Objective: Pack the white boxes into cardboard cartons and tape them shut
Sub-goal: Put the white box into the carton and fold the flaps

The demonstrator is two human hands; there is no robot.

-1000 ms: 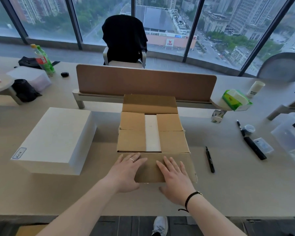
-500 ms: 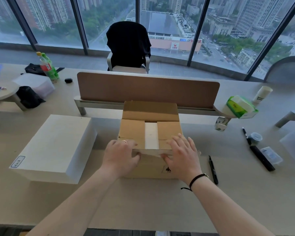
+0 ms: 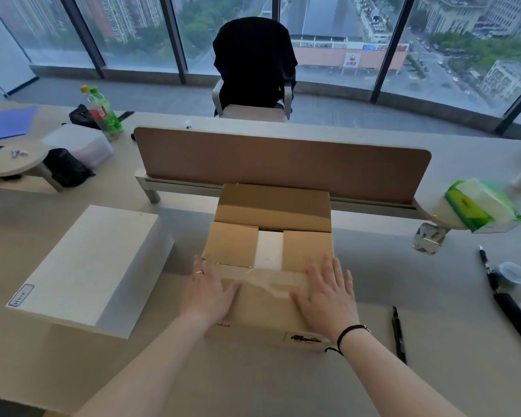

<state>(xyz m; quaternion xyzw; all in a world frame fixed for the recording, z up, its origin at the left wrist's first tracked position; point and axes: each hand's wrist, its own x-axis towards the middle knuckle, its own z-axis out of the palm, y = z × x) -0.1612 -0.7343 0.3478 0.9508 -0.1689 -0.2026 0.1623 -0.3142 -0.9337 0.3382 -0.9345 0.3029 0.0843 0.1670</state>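
The desk (image 3: 283, 383) carries my cardboard carton (image 3: 271, 266) at its middle, just before the brown divider (image 3: 283, 164). A white box (image 3: 85, 266) sits left of it; another shows between the side flaps. My left hand (image 3: 206, 291) and right hand (image 3: 328, 296) press the near flap flat, fingers straight, slightly spread. Black pens (image 3: 399, 334) lie to the right.

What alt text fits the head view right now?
Both hands, left hand and right hand, press the near flap flat on a carton on the desk; the far flap stands open, a white box showing between the side flaps. A second white box sits left.
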